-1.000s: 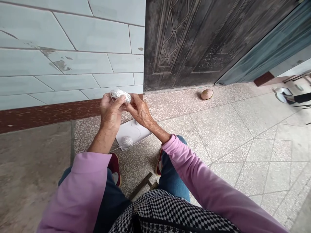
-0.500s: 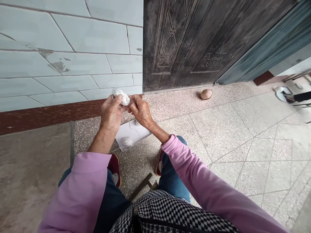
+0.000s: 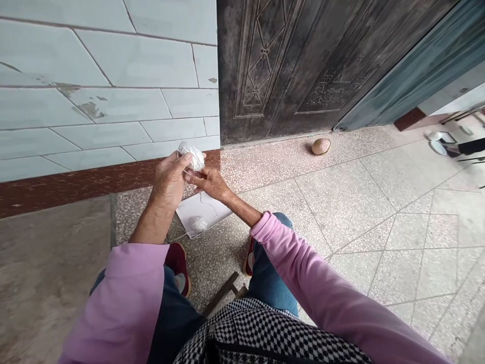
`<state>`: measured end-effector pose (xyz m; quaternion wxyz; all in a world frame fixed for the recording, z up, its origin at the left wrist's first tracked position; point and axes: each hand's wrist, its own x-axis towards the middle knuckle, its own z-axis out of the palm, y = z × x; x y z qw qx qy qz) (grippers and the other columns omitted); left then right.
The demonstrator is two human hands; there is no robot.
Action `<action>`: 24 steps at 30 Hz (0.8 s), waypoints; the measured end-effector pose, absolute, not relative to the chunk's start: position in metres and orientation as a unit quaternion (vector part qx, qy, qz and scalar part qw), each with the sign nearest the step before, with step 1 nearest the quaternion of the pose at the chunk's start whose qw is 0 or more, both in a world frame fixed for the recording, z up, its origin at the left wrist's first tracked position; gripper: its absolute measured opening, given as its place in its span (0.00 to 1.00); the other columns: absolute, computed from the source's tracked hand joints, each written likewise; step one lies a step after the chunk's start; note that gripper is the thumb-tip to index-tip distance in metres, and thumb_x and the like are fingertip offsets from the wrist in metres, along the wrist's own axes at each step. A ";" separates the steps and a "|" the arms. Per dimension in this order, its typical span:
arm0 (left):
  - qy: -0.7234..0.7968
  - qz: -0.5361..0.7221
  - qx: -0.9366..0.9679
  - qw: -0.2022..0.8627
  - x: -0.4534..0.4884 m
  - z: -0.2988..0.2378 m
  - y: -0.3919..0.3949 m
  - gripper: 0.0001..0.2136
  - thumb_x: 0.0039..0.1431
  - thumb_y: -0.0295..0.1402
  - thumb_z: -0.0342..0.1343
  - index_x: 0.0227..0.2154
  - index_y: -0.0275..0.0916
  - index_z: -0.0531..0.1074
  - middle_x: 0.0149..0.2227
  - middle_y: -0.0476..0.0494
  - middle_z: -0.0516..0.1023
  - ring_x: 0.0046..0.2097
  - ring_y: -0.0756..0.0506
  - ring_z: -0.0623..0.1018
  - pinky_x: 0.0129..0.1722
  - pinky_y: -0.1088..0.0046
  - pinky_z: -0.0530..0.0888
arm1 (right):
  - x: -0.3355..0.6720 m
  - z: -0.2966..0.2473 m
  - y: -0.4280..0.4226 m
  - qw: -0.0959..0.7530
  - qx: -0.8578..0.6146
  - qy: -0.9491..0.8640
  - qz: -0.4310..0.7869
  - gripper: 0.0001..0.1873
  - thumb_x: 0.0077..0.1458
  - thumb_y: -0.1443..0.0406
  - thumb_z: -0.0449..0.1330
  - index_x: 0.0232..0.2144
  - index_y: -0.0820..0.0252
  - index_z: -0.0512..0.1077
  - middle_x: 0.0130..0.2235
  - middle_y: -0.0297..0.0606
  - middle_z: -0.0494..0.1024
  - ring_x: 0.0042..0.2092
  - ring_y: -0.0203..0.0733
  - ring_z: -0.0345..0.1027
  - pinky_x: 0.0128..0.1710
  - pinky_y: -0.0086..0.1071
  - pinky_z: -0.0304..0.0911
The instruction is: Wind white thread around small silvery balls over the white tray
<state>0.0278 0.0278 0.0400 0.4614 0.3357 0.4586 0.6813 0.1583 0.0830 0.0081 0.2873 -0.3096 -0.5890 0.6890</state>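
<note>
One yarn ball (image 3: pixel 192 155) was clamped in the left hand (image 3: pixel 169 174); the right hand (image 3: pixel 212 183) was beside it, grip unclear; a second ball (image 3: pixel 198 224) lay nearer

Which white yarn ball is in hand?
The upper ball, held in the left hand before the tiled wall. The lower ball rests on the white tray on the floor, unheld.

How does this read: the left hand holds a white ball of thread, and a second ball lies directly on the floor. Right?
Not quite: the head view shows the second ball on a white tray-like piece, not the floor. The left hand does hold a white ball of thread.
</note>
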 end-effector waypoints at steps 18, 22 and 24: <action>0.535 0.670 0.340 0.387 0.018 0.043 0.025 0.34 0.47 0.62 0.90 0.45 0.43 0.86 0.40 0.41 0.94 0.49 0.32 0.94 0.53 0.55 0.91 | 0.205 0.029 0.091 0.344 -0.330 -0.709 0.520 0.16 0.75 0.49 0.82 0.51 0.52 0.88 0.56 0.45 0.93 0.56 0.56 0.87 0.66 0.52 0.85; 0.524 0.665 0.374 0.379 0.018 0.037 0.028 0.33 0.52 0.61 0.90 0.46 0.43 0.85 0.42 0.42 0.93 0.49 0.35 0.93 0.50 0.60 0.88 | 0.198 0.031 0.091 0.406 -0.319 -0.639 0.571 0.30 0.66 0.40 0.87 0.52 0.53 0.87 0.51 0.42 0.91 0.51 0.55 0.87 0.62 0.53 0.90; 0.527 0.636 0.392 0.405 0.016 0.036 0.027 0.34 0.51 0.59 0.91 0.49 0.43 0.86 0.44 0.40 0.93 0.48 0.35 0.93 0.46 0.61 0.88 | 0.200 0.037 0.095 0.417 -0.317 -0.619 0.585 0.31 0.63 0.41 0.90 0.51 0.53 0.88 0.56 0.45 0.92 0.58 0.57 0.88 0.63 0.51 0.91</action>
